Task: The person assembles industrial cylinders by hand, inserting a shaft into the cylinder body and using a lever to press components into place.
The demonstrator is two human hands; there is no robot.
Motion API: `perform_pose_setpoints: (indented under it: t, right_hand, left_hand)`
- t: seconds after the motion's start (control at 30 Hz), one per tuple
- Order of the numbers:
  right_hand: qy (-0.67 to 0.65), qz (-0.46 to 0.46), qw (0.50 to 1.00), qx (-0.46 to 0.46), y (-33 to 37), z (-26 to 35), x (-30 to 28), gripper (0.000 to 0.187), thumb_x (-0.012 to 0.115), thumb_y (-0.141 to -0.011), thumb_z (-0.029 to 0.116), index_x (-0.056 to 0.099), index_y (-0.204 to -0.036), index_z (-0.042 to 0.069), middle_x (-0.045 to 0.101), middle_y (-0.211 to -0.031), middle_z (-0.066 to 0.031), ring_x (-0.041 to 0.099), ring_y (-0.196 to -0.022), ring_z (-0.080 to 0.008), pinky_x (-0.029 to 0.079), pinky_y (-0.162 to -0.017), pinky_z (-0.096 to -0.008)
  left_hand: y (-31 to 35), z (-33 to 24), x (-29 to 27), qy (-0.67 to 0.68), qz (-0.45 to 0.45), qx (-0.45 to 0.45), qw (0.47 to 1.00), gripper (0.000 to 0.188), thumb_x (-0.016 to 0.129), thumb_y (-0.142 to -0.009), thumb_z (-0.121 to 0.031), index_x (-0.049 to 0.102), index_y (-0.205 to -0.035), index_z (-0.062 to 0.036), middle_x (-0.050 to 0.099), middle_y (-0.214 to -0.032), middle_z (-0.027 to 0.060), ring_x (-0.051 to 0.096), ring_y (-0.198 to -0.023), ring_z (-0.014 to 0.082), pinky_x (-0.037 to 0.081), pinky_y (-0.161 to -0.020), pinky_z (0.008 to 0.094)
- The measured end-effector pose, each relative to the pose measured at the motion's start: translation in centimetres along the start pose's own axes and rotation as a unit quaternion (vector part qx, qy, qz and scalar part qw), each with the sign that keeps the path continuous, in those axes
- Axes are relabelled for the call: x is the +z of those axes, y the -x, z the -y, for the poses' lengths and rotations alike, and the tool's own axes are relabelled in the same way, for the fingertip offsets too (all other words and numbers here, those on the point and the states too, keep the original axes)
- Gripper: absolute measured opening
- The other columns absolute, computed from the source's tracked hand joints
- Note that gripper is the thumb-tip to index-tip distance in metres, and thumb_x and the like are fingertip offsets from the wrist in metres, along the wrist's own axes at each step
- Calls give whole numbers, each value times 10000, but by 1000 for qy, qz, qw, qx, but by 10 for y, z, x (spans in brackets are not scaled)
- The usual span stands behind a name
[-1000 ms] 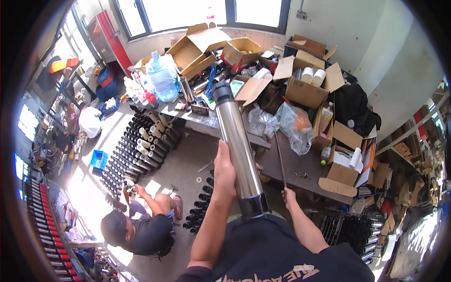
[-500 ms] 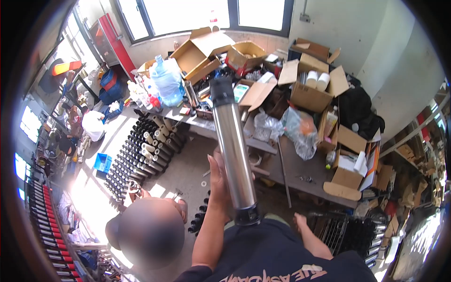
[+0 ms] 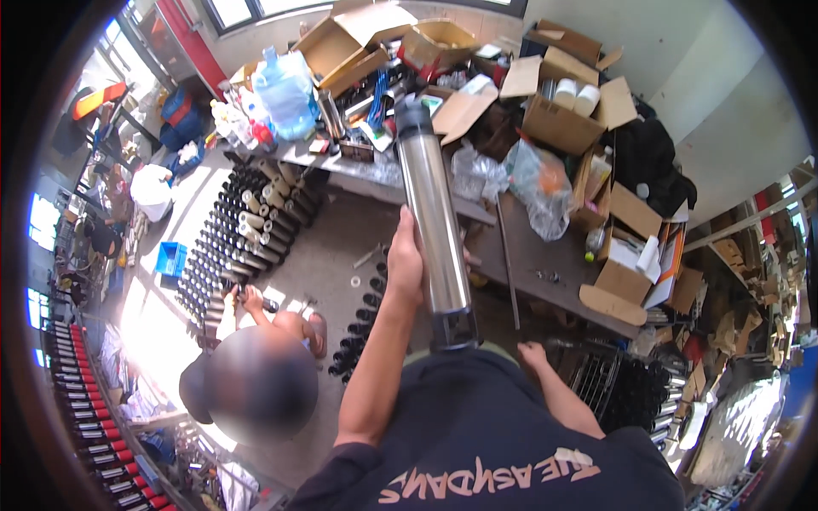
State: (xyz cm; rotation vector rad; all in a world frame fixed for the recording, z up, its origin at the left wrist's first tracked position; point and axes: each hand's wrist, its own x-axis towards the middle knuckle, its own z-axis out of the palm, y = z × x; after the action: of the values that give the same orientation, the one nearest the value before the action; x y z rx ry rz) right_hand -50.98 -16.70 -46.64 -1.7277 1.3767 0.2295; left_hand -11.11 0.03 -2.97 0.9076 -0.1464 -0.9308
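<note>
A long shiny steel cylinder (image 3: 436,226) with a black cap at its far end and a black, fork-like fitting (image 3: 454,329) at its near end stands before my chest, tilted slightly left. My left hand (image 3: 409,264) is wrapped round its middle from the left side, with fingertips showing past the right edge. The near end hangs just in front of my dark shirt (image 3: 503,417). Away from the cylinder, my right hand (image 3: 533,354) is low at my right side, small in view, its fingers loosely apart and nothing seen in them.
Ahead, a cluttered workbench (image 3: 554,289) carries cardboard boxes (image 3: 562,123), plastic bags and a blue water jug (image 3: 285,94). A co-worker (image 3: 247,383) crouches at left, hands at rows of black cylinders (image 3: 230,230). More black parts (image 3: 354,336) stand on the floor; a metal rack (image 3: 588,375) is at right.
The view has tipped downward, so the bench sits higher. My left hand still grips the cylinder, whose near-end fitting now shows its opening. The co-worker's hands have reached toward the standing cylinders.
</note>
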Motion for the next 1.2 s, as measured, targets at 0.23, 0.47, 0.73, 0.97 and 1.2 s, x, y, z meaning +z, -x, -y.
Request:
perform_pose_setpoints:
  t: [0.23,0.47,0.73,0.97,1.2]
  right_hand:
    - [-52,21,998,-36,8,56,11,332,658,-935,311,719,-1009,-7,736,-847,-103,685,-764,-172,545,-717,-305]
    - [121,3,992,22,36,44,7,477,685,-803,509,775,-1015,91,745,-1031,-146,705,-1021,-278,527,-934,-367]
    - [118,-27,993,2,31,-2,19,409,667,-837,456,771,-931,71,746,-847,-108,718,-805,-233,549,-784,-365]
    - [58,19,998,14,69,55,11,435,681,-852,447,756,-1018,52,745,-941,-167,718,-911,-274,542,-831,-366]
    - [48,24,997,56,73,46,15,467,681,-828,476,757,-1072,85,742,-992,-163,723,-905,-280,550,-848,-377]
  left_hand:
    - [3,-13,18,225,173,29,958,650,221,-1023,-591,504,-1231,-44,601,-965,169,637,-744,294,572,-634,446]
    - [8,-28,4,107,109,32,988,721,192,-1020,-615,522,-1198,1,621,-959,167,649,-748,285,571,-662,424]
    - [18,-12,-18,260,207,-17,943,788,317,-967,-724,391,-1440,-99,626,-986,160,658,-828,282,572,-759,455]
    - [12,14,-19,315,156,8,936,834,302,-937,-777,445,-1377,-83,571,-937,152,573,-742,263,511,-695,428]
    - [17,-16,-25,166,36,-25,985,768,210,-993,-699,502,-1256,-38,621,-927,183,663,-760,320,588,-666,472]
